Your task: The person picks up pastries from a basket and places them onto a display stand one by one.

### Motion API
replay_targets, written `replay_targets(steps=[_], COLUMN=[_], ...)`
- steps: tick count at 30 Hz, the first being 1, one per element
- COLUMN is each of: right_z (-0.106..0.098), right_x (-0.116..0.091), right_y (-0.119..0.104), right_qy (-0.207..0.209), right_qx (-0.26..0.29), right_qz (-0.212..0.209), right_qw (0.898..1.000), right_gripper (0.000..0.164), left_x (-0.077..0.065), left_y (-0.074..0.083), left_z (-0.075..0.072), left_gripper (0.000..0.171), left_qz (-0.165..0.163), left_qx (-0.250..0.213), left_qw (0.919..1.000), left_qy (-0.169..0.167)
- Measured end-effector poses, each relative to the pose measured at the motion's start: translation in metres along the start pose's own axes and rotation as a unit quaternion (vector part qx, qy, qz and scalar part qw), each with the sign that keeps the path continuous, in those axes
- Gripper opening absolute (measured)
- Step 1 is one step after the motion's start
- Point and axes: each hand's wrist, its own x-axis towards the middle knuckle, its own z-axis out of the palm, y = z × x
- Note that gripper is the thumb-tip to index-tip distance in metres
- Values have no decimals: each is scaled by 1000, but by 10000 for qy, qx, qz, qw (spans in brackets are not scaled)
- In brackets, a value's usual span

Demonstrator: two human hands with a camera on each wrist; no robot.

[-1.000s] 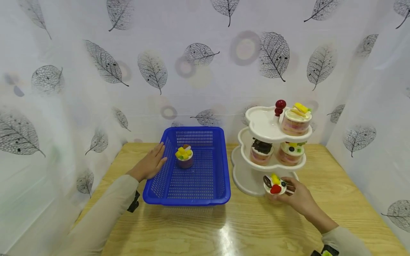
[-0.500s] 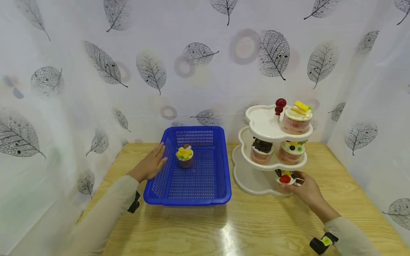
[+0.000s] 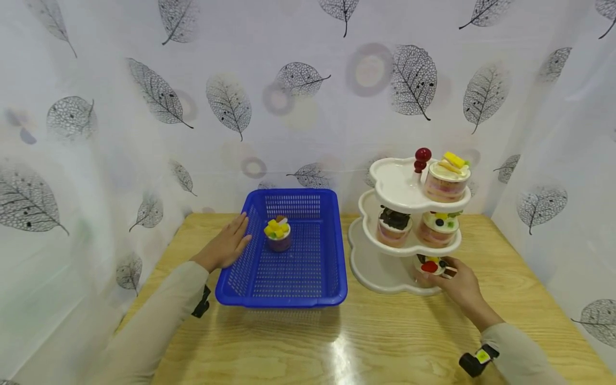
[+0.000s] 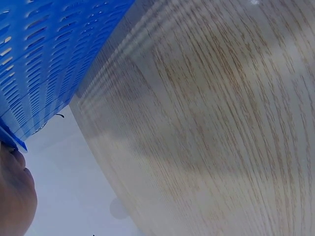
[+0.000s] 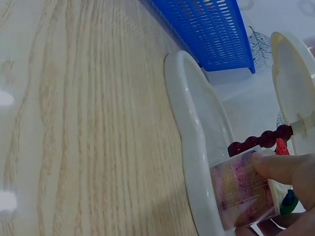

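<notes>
My right hand [image 3: 461, 286] grips a clear dessert cup [image 5: 242, 189] between thumb and fingers. The cup is topped with cream, a strawberry, blueberry and chocolate piece. It stands on the bottom tier [image 3: 372, 270] of a white three-tier cake stand, at its front right, partly under the middle tier. In the right wrist view, pink and tan layers show through the cup's wall. On the left rim of a blue plastic basket [image 3: 284, 301] rests my left hand [image 3: 223, 246], its fingers extended. A dessert cup with yellow mango cubes [image 3: 279, 240] sits inside the basket.
The middle tier holds a chocolate-topped cup [image 3: 393, 227] and a fruit-topped cup [image 3: 438, 230]. A mango-topped cup [image 3: 447, 179] stands on the top tier, beside the stand's red beaded knob [image 3: 422, 159]. Leaf-print sheeting [image 3: 298, 133] hangs behind the wooden table [image 3: 269, 342].
My right hand has carried the strawberry-topped cup right and back, from the stand's front edge onto its bottom tier. In the last half second it has barely moved. My left hand stays on the basket.
</notes>
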Motion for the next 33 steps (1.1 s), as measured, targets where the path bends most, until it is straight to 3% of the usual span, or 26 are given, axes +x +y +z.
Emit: replay_targets(steps=[33], right_z=[5], right_x=[-3], right_y=[2], right_qy=[72], right_qx=[-333], right_qz=[-177], right_qw=[9993], right_gripper=[86], left_x=[-3], left_y=[5], left_z=[-4], left_gripper=[58], left_qz=[-48], left_qx=[-79], left_qw=[10000], left_qy=[-3])
